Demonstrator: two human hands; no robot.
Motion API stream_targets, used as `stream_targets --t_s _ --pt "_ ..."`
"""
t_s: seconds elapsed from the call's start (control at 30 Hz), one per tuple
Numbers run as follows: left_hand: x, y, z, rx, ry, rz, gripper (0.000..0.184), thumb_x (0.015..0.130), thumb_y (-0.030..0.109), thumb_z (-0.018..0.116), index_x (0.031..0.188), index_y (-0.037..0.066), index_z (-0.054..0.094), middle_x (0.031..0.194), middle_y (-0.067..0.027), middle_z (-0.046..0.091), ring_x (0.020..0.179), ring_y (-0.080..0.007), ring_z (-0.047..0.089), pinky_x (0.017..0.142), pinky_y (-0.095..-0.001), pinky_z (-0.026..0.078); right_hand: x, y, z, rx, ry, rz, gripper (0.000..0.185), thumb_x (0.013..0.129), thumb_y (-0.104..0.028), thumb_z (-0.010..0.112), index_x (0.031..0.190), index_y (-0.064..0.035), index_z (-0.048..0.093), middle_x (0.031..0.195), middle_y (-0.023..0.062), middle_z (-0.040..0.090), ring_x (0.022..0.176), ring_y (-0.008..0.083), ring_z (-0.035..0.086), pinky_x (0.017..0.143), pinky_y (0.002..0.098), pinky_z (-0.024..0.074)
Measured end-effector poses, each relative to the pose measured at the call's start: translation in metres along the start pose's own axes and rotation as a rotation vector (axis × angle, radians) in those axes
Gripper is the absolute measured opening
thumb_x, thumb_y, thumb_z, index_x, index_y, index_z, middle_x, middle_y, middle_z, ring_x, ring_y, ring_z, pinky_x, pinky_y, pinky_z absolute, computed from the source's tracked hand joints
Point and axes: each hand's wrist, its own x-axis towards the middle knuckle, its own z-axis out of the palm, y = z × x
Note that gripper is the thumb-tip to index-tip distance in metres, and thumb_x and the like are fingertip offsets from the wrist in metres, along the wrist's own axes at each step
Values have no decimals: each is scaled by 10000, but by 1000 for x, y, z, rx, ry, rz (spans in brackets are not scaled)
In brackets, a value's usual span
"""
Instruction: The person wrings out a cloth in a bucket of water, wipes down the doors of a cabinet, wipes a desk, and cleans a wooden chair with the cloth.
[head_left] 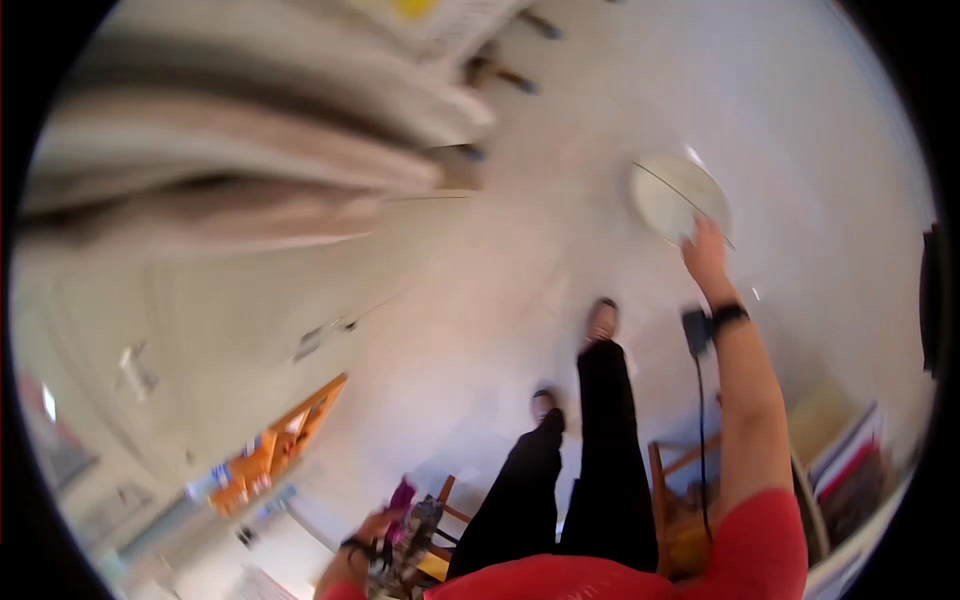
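My right hand [705, 252] reaches out over a round pale disc-shaped object [660, 205] on or near the floor. A thin dark line [668, 188] crosses the disc and runs up to my fingertips; whether it is a seam or a thin stick in my fingers, I cannot tell. Motion smears the fingers. A black band [728, 318] circles that wrist, beside a dark box [695, 330] with a cord hanging down. At the lower left, my left hand [376, 526] is by a purple cloth [402, 497] and a grey patterned bundle [418, 528]; its grip is unclear.
Large blurred beige folds [230, 170] fill the upper left, with furniture legs [515, 80] beyond. My legs [605, 430] stand on the pale floor [460, 330]. A wooden chair [675, 465] is behind me at right. An orange wooden shelf [285, 440] stands at left.
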Motion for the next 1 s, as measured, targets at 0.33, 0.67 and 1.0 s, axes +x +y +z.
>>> stream_targets --t_s 0.33,0.67,1.0 --pt "-22 225 232 711 -281 863 308 836 254 643 1021 14 590 794 -28 557 691 -116 543 617 -269 471 -170 -293 -102 912 -1108 -55 446 865 -262 616 1243 -62 489 869 32 603 724 117 552 631 251 460" --pt "-148 182 171 -95 -727 990 477 822 90 594 1271 26 442 1206 -66 534 1066 -173 540 922 -334 436 -183 -435 -212 1734 -971 -13 324 682 94 522 976 -34 573 906 37 574 804 151 539 711 261 421" --pt "-197 132 59 -701 -565 1398 284 928 214 507 1152 40 511 1152 -84 567 1082 -198 525 978 -396 399 -218 -488 -211 581 -826 -925 289 658 -66 637 942 -23 607 959 128 580 930 281 548 811 367 437"
